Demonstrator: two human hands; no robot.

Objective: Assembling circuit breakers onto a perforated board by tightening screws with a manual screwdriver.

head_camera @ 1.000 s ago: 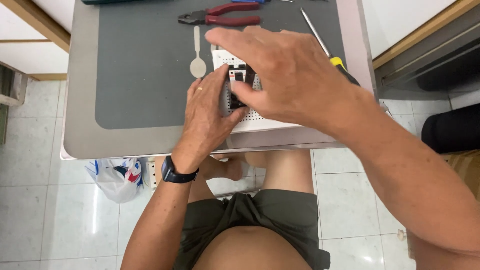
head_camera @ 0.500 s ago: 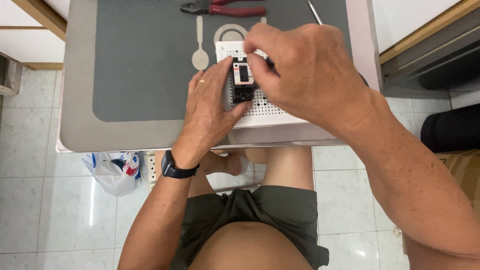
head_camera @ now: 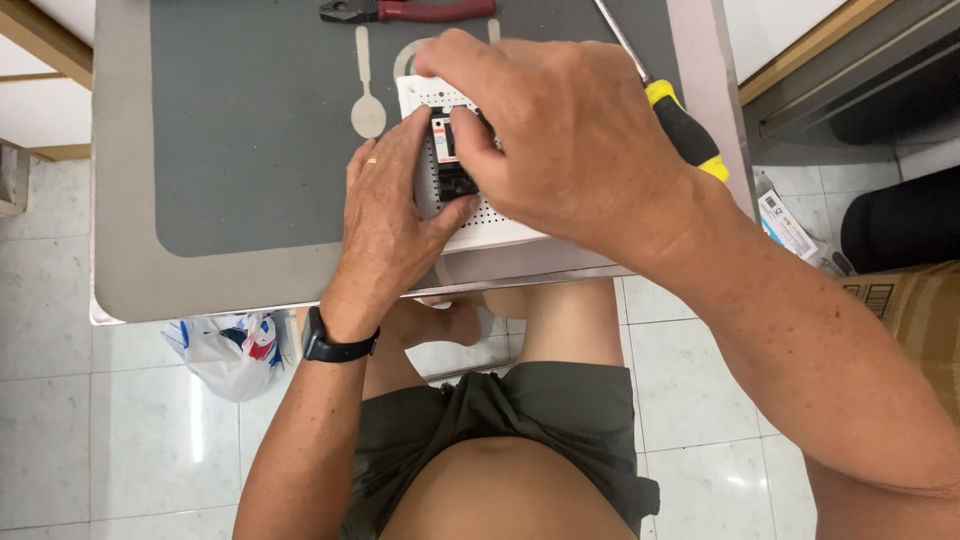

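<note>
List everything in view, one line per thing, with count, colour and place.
perforated panel: one, white, near table edge, under both hands
small module: one, black with white and red face, on the panel between the fingers
pliers: one, red handles, top edge
screwdriver: one, yellow and black handle, right of the hands
mat: one, dark grey, covering the table
table: one, light grey
plastic bag: one, white with red and blue, floor under table
cardboard box: one, brown, right edge
left hand: one, wristwatch, gripping the module
right hand: one, pinching the module from above
</note>
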